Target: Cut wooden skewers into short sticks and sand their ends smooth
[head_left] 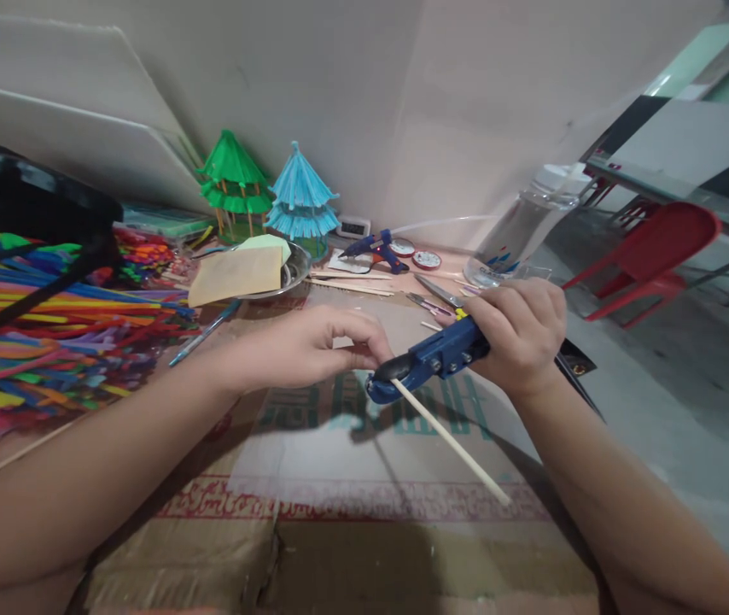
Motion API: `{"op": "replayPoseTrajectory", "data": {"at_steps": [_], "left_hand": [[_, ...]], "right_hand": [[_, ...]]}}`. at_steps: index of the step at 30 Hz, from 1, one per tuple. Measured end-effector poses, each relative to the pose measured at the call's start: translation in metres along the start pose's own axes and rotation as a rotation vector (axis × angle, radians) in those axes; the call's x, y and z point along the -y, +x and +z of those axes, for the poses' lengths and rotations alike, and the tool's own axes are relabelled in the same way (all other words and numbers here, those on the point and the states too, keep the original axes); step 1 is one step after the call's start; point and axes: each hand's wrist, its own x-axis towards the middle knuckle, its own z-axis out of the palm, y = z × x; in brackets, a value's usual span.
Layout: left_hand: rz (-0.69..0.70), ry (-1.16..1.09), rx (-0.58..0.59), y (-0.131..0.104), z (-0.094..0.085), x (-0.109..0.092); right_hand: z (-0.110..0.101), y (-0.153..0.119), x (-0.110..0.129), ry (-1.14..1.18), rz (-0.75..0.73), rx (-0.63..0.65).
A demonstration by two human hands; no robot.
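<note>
My right hand (518, 333) is wrapped round the blue handles of a cutting tool (445, 350), whose head points left. A thin wooden stick (454, 440) passes through the tool's jaws and slants down to the right. With fingertips pinched at the stick's upper end, my left hand (332, 346) is just left of the tool's head. Most of that end is hidden by the fingers and the tool. Below both hands lies a cardboard sheet (339, 555) with red and green print.
Colourful pipe cleaners (50, 333) cover the left side. Behind are green (233, 184) and blue (302, 201) tiered paper models, a metal plate (297, 272), a glue gun (374, 248), scissors (438, 292) and a clear bottle (518, 231). A red chair (665, 248) stands at right.
</note>
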Motion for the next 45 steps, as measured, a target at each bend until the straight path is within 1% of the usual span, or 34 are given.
{"op": "replayPoseTrajectory", "data": {"at_steps": [5, 8, 12, 19, 22, 25, 29, 35, 39, 45], "left_hand": [[0.054, -0.017, 0.010, 0.001, 0.000, -0.001], [0.076, -0.020, 0.013, 0.000, 0.001, -0.004], [0.080, -0.028, 0.026, -0.001, 0.002, -0.009], [0.063, -0.026, 0.039, -0.001, 0.003, -0.013], [0.055, -0.026, 0.042, -0.001, 0.003, -0.012], [0.035, -0.027, 0.040, -0.002, 0.004, -0.011], [0.025, -0.021, 0.046, -0.002, 0.005, -0.013], [0.056, -0.010, 0.071, -0.002, 0.007, -0.023], [0.092, -0.003, 0.090, -0.003, 0.008, -0.031], [0.099, 0.005, 0.086, -0.005, 0.010, -0.037]], "right_hand": [[-0.002, -0.002, 0.000, -0.054, 0.012, 0.004], [-0.004, 0.000, -0.001, -0.055, 0.001, -0.021], [-0.007, 0.004, -0.002, -0.024, -0.048, -0.091], [-0.010, 0.005, -0.004, -0.016, -0.074, -0.110], [-0.009, 0.004, -0.004, -0.012, -0.068, -0.085], [-0.009, 0.004, -0.003, 0.048, -0.043, -0.037], [-0.010, 0.005, -0.003, 0.070, -0.053, -0.038], [-0.012, 0.004, -0.004, 0.060, -0.069, -0.066], [-0.016, 0.005, -0.004, -0.005, -0.091, -0.072], [-0.021, 0.010, -0.004, 0.032, -0.129, -0.126]]}}
